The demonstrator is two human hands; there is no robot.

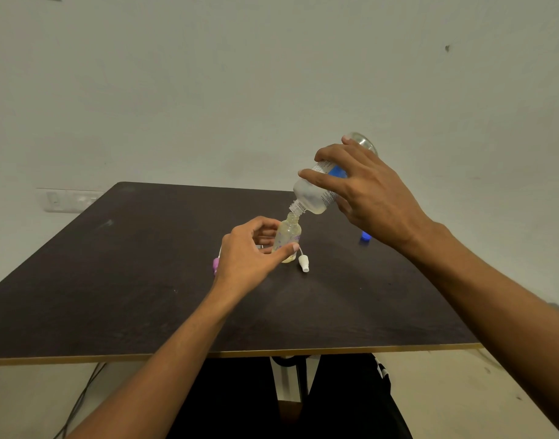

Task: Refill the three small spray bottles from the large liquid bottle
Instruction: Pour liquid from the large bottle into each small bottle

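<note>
My right hand (pixel 363 191) grips the large clear liquid bottle (pixel 316 194), tipped steeply with its open neck right over the mouth of a small spray bottle (pixel 289 234). That small bottle stands upright on the dark table (pixel 113 280) and holds pale yellowish liquid. My left hand (pixel 249 255) curls around its lower part, thumb in front and fingers behind. A white spray nozzle (pixel 304 263) with its tube lies on the table just right of the small bottle. A pink-capped item (pixel 215 264) shows at the left edge of my left hand, mostly hidden.
A blue cap (pixel 365 236) sits on the table behind my right wrist, partly hidden. The table's front edge (pixel 272 353) runs across the lower view. A wall socket (pixel 66 200) is at far left, with cables hanging below the table.
</note>
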